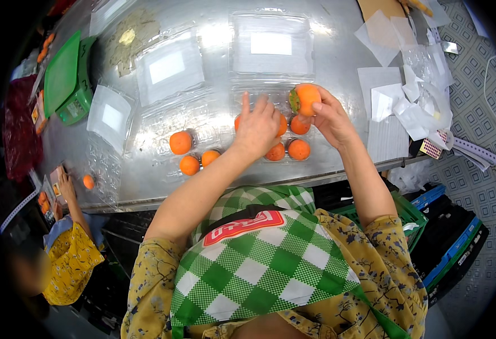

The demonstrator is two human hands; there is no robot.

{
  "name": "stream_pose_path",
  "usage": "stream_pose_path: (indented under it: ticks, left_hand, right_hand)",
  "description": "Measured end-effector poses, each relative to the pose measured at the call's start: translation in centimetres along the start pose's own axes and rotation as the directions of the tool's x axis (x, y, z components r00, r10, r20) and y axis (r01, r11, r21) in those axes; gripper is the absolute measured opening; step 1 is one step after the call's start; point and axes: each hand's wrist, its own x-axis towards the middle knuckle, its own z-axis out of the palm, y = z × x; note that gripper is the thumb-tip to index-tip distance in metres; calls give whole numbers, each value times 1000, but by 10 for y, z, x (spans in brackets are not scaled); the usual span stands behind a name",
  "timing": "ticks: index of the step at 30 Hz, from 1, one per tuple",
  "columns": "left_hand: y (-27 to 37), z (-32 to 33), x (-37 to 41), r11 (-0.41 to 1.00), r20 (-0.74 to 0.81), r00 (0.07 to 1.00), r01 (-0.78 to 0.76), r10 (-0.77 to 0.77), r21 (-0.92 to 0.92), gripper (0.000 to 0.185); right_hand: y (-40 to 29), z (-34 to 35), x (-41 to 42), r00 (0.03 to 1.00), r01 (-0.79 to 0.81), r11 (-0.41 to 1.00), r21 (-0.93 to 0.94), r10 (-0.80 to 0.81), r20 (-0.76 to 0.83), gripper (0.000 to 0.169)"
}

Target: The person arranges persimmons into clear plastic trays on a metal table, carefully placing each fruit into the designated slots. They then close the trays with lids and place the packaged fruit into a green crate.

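My right hand (333, 116) holds an orange persimmon (309, 100), its green calyx turned to the left, above a clear plastic clamshell tray (269, 98). Below it, persimmons (299, 149) sit in the tray's cups. My left hand (258, 129) reaches palm down over the same tray, index finger raised. Fruit shows at both sides of that hand, which hides whether its fingers grip one. The tray's lid (272, 63) lies folded back, with a white sheet and a blank-looking label on it. To the left, a second clear tray (154, 140) carries three persimmons (180, 143) near its front.
More lidded trays with white sheets (112, 106) lie leftward on the metal table (146, 186). A green plastic bin (67, 80) stands beyond them. At far left, another person's hand (66, 186) touches a small box. Loose papers and plastic (417, 97) cover the right end.
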Motion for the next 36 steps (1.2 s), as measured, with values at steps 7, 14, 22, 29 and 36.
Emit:
stream_pose_path:
  ticks: [7,14,22,29,36]
  left_hand:
    - [-1,4,2,1000,-28,999,-29,29,-2,47]
    - [-6,-5,3,968,-45,993,93,-106,-231,54]
    - [-25,-42,-65,212,201,923,279,-329,-937,54]
    - [-10,-50,-113,-161,242,903,196,-355,-967,58]
    - [-1,-50,-111,305,-143,896,-9,-421,-952,63]
  right_hand:
    - [5,5,0,985,-112,825,553,18,172,68]
    - [-10,14,-6,979,184,974,-134,-170,114,56]
    - [7,30,-5,846,399,261,-879,-474,243,58]
    - [43,38,0,883,341,-53,-938,-325,340,56]
    - [48,40,8,895,315,-215,-924,-256,365,56]
